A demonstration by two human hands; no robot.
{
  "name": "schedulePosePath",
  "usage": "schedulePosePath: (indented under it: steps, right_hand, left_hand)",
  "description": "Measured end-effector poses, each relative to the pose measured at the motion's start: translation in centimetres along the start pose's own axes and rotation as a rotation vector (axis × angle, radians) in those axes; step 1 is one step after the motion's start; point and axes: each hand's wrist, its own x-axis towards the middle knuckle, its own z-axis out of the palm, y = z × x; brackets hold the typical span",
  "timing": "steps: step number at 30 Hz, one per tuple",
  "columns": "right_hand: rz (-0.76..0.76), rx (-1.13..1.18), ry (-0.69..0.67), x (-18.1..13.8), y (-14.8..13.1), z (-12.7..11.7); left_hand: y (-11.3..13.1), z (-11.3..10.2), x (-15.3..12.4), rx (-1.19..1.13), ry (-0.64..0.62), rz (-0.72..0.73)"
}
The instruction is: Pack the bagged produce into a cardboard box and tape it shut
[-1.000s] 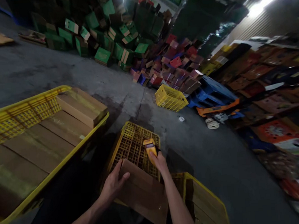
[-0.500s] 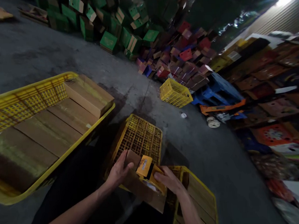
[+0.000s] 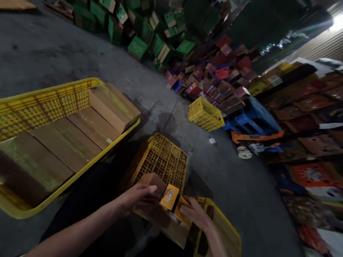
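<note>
A small cardboard box [image 3: 166, 227] lies across the near end of an upturned yellow crate [image 3: 169, 156], in front of my legs. My left hand [image 3: 141, 195] grips the box's left end, fingers and thumb at its upper edge. In my right hand [image 3: 197, 214] is a yellow tape dispenser [image 3: 170, 197] with a black band and a printed label. Its front end rests over the middle of the box; whether it touches the cardboard I cannot tell. My right fingers are partly hidden behind the dispenser.
A large yellow basket [image 3: 68, 179] with several cardboard boxes stands at the left. Another yellow crate [image 3: 238, 238] holds boxes at my right. Beyond are a small yellow crate [image 3: 205, 115], an orange pallet jack [image 3: 258, 136], heaped green and red boxes, and stacked cardboard at right.
My left hand has shifted along the box end, its fingers now more over the top edge. The dispenser sits slightly further right and lower in view. The whole view has turned a little.
</note>
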Motion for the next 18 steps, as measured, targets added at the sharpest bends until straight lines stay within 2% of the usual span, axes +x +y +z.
schedulePosePath:
  steps: [4,8,14,18]
  right_hand:
    - [-0.027,-0.043,0.052,0.1,-0.1,-0.1]
    - [-0.039,-0.04,-0.002,0.2,-0.4,0.1]
    - [-0.007,0.001,-0.021,0.2,-1.0,0.4]
    - [0.014,0.053,-0.067,0.1,-1.8,0.8]
  left_hand:
    - [-0.3,0.0,0.8,-0.049,-0.073,-0.08]
    - [-0.1,0.0,1.7,-0.025,-0.038,-0.086]
    - [0.4,-0.3,2.8,0.085,-0.03,0.025]
    - [0.6,-0.6,3.3,0.17,0.007,0.038]
